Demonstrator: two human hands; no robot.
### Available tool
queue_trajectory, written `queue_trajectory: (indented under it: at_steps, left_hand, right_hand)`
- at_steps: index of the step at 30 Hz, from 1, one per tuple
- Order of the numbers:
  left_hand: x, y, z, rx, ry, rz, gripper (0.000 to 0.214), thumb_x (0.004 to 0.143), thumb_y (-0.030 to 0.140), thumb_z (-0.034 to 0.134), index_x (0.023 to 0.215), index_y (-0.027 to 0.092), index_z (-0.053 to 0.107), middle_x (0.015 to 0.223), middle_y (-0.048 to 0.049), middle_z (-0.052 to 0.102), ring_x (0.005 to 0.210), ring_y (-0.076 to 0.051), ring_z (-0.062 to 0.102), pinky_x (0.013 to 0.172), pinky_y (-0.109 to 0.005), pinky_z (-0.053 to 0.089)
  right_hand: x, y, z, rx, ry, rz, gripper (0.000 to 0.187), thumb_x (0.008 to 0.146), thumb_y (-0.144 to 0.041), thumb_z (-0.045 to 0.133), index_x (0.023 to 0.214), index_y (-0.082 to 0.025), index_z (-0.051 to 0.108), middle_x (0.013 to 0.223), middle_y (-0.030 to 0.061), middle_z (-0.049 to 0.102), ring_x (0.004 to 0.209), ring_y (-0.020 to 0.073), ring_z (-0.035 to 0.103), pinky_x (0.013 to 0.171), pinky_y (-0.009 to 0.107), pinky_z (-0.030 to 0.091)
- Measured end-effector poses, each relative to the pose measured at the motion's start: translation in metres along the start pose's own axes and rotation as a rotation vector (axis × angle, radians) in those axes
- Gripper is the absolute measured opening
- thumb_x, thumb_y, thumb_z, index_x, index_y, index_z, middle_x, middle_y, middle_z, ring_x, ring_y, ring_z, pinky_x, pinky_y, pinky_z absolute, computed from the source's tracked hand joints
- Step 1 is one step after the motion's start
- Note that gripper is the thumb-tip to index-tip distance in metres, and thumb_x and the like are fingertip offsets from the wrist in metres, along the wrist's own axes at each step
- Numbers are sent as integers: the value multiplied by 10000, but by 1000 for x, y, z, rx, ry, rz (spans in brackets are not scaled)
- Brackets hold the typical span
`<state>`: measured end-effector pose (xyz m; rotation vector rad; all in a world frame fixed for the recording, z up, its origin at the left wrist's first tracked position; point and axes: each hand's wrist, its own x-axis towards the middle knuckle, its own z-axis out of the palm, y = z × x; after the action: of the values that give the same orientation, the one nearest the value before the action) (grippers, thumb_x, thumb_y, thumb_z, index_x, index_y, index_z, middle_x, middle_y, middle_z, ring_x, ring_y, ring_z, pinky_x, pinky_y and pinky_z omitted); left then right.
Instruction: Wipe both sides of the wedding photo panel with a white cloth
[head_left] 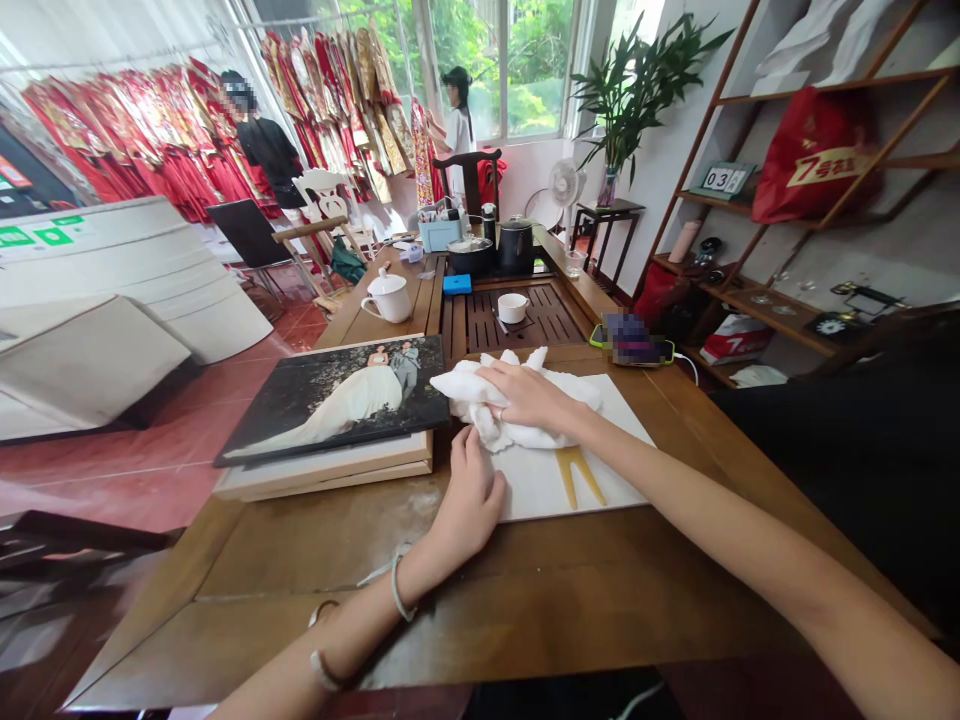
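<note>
My right hand [529, 395] presses down on a bunched white cloth [480, 385], its fingers curled into the folds. The cloth lies on a flat white panel [622, 410] with a gold, two-legged stand piece [574, 475] near its front edge. My left hand [476, 490] rests at the panel's left edge, fingers loosely bent and thumb apart, with nothing visible in it. Left of the panel, a wedding photo print [352, 395] of a couple lies on a stack of pale-edged frames [337, 470].
A white lidded mug [388, 298], a slatted tea tray [555, 315] with a white cup [512, 307], a dark kettle [516, 245] and a charging phone [634, 342] are farther along the wooden table [585, 590]. Shelves [772, 210] stand right. Two people are near hanging garments.
</note>
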<state>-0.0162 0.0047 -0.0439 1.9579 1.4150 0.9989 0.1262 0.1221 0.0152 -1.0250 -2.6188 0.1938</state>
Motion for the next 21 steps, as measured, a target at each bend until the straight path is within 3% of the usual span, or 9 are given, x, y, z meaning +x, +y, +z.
queue_trajectory:
  at_steps: [5,12,17,21]
  left_hand:
    - [-3,-4,3,45,1,6,585,855,173,420,1412,155,241,1415,-178,253,1378,-305,261,1146,-555,186]
    - [-5,-3,2,220,-44,10,484,894,223,364,1369,132,351,1438,-204,254,1393,-346,246,1117,-572,252]
    - [-4,-1,1,364,-43,61,477,887,237,371,1344,101,394,1416,-215,320,1375,-372,268,1107,-574,264]
    - [-4,-1,1,409,-62,72,484,893,234,355,1355,93,377,1419,-225,315,1371,-378,272,1093,-579,284]
  right_hand:
    - [-17,20,-16,-60,19,82,367,822,-167,524,1188,-162,531,1115,114,572,1002,259,552,833,351,422]
    - [-77,64,-28,-68,119,265,419,810,-237,546,1217,-139,536,1174,132,581,1102,291,534,939,394,416]
    - [-121,54,-32,-44,158,371,428,807,-276,538,1218,-159,542,1203,124,595,1095,289,562,955,424,432]
    - [-157,38,-41,32,52,321,444,791,-289,553,1231,-234,540,1255,84,591,1144,282,556,964,418,448]
